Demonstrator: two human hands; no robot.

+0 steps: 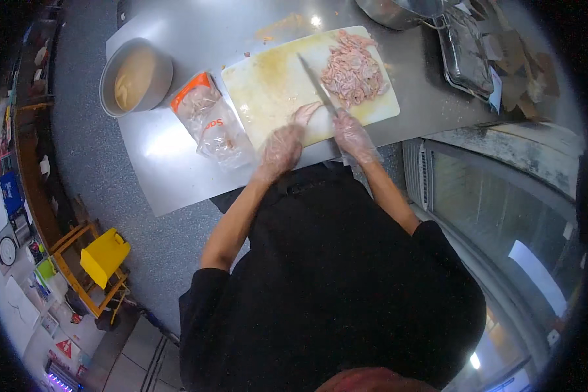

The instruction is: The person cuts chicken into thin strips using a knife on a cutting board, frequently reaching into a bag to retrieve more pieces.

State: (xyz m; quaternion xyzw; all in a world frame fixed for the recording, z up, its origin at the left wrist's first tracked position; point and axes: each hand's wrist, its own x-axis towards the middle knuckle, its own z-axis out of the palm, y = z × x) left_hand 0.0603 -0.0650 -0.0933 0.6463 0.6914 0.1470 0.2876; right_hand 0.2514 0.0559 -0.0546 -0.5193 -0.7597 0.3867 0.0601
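On a white, yellow-stained cutting board (262, 93), my right hand (354, 138) grips a kitchen knife (317, 83) by its handle. The blade points away from me and to the left. My left hand (281, 148), its fingers curled, holds the near end of a strip of raw meat (306, 113) just left of the blade. Both hands wear clear plastic gloves. A heap of raw meat (355, 71) cut into small pieces covers the board's right end. Left of the board lies a clear plastic bag (215, 122) with an orange end and pale meat inside.
A deep round metal pan (166, 81) of cloudy liquid stands at the left edge of the steel table (186, 193). Far right are a large metal bowl (389, 14) and a plastic-wrapped container (465, 54). A glass-fronted appliance (495, 191) stands to my right, a yellow bin (105, 257) at lower left.
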